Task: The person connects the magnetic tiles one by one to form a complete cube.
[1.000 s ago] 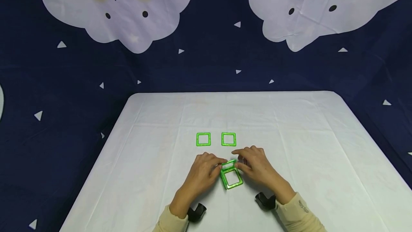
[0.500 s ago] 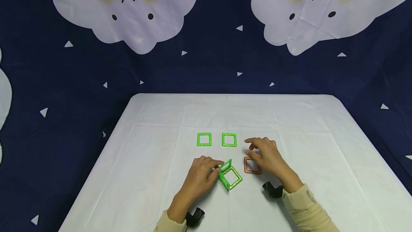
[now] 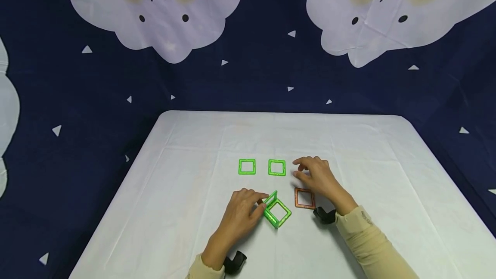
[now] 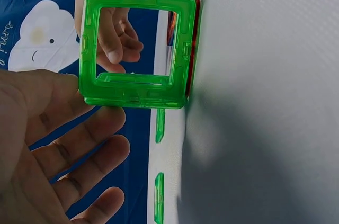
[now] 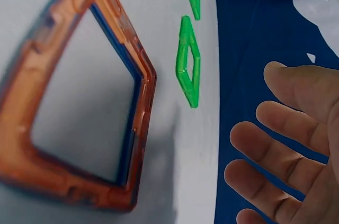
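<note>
Raised over the table, the right hand (image 3: pixel 315 175) has gone slightly forward since half a second ago, farther from the orange square (image 3: pixel 296 198) and toward the level of the back row, while the left hand (image 3: pixel 240 210) has kept its place. Its thumb and forefinger pinch the upper corner of the joined green squares (image 3: pixel 271 218), the remaining fingers spread loosely. Two of these glossy, see-through plastic frames stand upright, meeting at a corner along the sides of a third, which lies flat (rather like part of a hollow cube). From the left wrist, a thin red edge (image 4: pixel 194 49) runs along their foot.

On the right hand, thumb and fingers are apart and softly bent, near the right flat green square (image 3: pixel 277 174). Beyond the joined squares, this lies in line with the left flat green square (image 3: pixel 247 173), well separated from it. Close up, the orange square has rounded corners, a shiny rim and a dark bluish inner edge; it lies flat to the right of the joined ones. All rest on matte white cloth (image 3: pixel 193 175), faintly creased.
</note>
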Action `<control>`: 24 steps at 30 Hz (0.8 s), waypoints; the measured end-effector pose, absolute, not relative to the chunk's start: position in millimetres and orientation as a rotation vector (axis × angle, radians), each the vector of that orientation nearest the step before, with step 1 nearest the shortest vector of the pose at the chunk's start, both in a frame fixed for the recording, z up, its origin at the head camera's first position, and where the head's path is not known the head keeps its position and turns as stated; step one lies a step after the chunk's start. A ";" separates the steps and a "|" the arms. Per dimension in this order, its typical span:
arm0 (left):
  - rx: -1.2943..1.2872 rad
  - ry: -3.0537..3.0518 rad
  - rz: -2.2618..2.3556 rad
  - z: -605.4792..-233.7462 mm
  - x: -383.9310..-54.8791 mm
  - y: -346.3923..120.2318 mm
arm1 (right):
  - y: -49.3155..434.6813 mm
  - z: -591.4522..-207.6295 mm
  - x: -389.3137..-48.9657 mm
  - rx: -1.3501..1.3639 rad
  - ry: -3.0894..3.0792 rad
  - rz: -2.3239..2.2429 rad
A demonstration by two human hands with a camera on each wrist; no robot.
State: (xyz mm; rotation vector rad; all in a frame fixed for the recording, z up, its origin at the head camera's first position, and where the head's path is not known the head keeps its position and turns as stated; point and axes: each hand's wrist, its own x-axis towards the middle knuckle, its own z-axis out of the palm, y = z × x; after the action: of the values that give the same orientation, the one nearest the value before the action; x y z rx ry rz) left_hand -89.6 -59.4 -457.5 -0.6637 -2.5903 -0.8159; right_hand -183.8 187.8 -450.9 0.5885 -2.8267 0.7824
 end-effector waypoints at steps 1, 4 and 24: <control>-0.661 -2.597 -0.820 -457.1 -89.1 -59.6 | 187.0 -451.0 -186.2 0.593 -2.836 0.790; -0.660 -2.611 -0.827 -456.8 -87.7 -60.1 | 184.9 -452.0 -193.0 0.603 -2.869 0.809; -0.656 -2.586 -0.831 -458.6 -85.3 -61.4 | 167.9 -457.5 -229.2 0.651 -3.062 0.659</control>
State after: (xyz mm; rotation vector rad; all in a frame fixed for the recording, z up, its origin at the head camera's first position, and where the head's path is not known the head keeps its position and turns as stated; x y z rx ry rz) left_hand -85.3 -61.4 -458.6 -0.6563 -2.5862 -0.8310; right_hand -229.2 167.9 -457.5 0.6505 -3.0619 0.6593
